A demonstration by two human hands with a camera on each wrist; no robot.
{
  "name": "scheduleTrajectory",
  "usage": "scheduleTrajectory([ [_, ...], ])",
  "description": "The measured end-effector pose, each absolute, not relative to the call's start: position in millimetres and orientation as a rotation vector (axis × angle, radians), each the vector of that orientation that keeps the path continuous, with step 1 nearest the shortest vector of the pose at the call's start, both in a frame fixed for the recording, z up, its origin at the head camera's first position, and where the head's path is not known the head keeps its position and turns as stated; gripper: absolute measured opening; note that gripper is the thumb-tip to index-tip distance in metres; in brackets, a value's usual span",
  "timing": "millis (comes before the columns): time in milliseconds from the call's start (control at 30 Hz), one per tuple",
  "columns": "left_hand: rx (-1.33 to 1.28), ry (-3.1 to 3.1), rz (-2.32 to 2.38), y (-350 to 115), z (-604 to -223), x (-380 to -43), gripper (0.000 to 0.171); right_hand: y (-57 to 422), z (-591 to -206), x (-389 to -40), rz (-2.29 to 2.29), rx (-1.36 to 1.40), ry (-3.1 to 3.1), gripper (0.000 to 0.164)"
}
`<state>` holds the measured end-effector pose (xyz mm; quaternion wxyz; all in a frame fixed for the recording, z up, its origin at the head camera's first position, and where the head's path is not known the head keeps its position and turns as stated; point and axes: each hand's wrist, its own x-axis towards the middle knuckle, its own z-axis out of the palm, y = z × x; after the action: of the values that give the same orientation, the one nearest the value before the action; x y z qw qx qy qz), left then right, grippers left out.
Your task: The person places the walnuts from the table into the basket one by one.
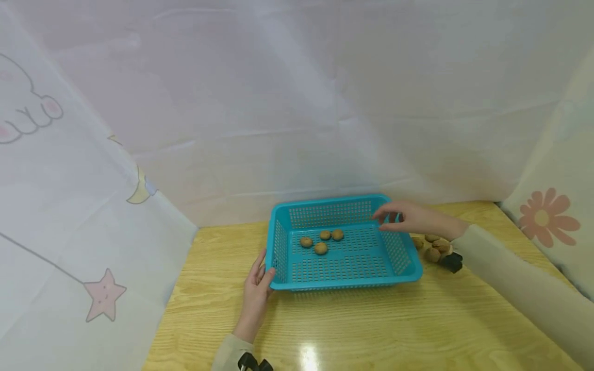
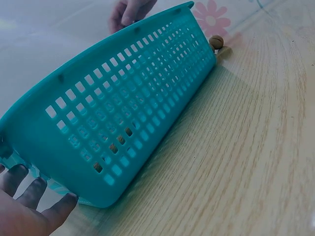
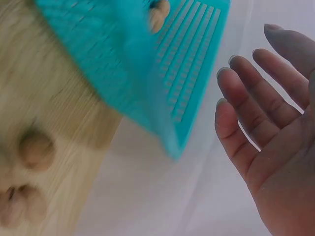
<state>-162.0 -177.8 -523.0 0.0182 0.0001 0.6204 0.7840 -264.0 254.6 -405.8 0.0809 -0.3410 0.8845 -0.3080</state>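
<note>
A blue plastic basket (image 1: 345, 285) with slotted walls stands on the wooden table. Several walnuts (image 1: 320, 248) lie on its floor, left of the middle. My left hand (image 1: 255, 296) grips the basket's left end near the front corner, thumb at the rim and fingers along the outside. Over the basket's right end hovers my right hand (image 1: 410, 219), with nothing in it; in the right wrist view its fingers (image 3: 258, 103) are loosely bent and apart. More walnuts (image 1: 433, 254) lie on the table beyond the basket's right side, partly hidden by the right forearm.
The wooden table (image 1: 218, 247) runs back to a pale cloth wall (image 1: 297, 103). Printed cloth also hangs at left and right, with a star (image 1: 105, 294) and a flower (image 1: 547, 217). Black wrist mounts (image 1: 451, 262) sit on both sleeves.
</note>
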Motion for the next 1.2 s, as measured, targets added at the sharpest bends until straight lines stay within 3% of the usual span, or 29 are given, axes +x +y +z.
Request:
scheduleTrajectory([
  [633, 0.025, 1.932, 2.43, -179, -524, -164, 0.068, 358, -445, -205, -0.877, -0.768, 2.86, 0.025],
  [1200, -0.014, 1.926, 2.427, -178, -522, -163, 0.067, 396, -503, -189, -0.867, -0.812, 2.885, 0.03],
])
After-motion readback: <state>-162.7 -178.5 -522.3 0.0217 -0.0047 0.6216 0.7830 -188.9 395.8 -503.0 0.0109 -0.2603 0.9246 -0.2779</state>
